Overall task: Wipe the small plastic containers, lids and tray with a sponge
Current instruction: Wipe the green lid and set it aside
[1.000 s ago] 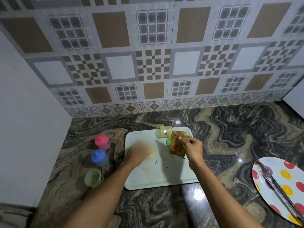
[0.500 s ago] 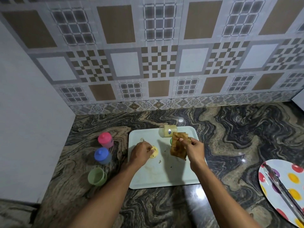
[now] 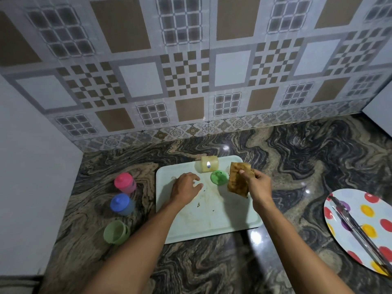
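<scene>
a head-height view looks down at a dark marbled stone counter (image 3: 297, 166) against a patterned tile wall (image 3: 191, 71), with two bare forearms reaching in from the bottom of the frame.

in the centre lies a pale rectangular tray (image 3: 212, 221), its surface marked with smears and small dark specks. the left hand (image 3: 184, 188) is palm down over the upper left part of the tray, fingers bent with the tips at the surface; whether anything is under it cannot be told. the right hand (image 3: 257, 183) is raised over the tray's upper right corner and pinches a stained brown sponge (image 3: 236, 182) between thumb and fingers, so that the sponge hangs down edge-on.

at the top edge of the tray a yellow container (image 3: 206, 164) lies on its side. just below it and to the right, between the two hands, a round green lid (image 3: 218, 177) rests on the tray.

on the counter left of the tray, three small pieces stand in a column: a pink-lidded container (image 3: 124, 183) at the top, a blue-lidded container (image 3: 121, 204) below it, and an open green container (image 3: 115, 232) lowest, tilted.

at the right edge of the frame sits a white plate with coloured dots (image 3: 367, 211), well apart from the tray, with metal tongs (image 3: 358, 228) lying across it.
</scene>
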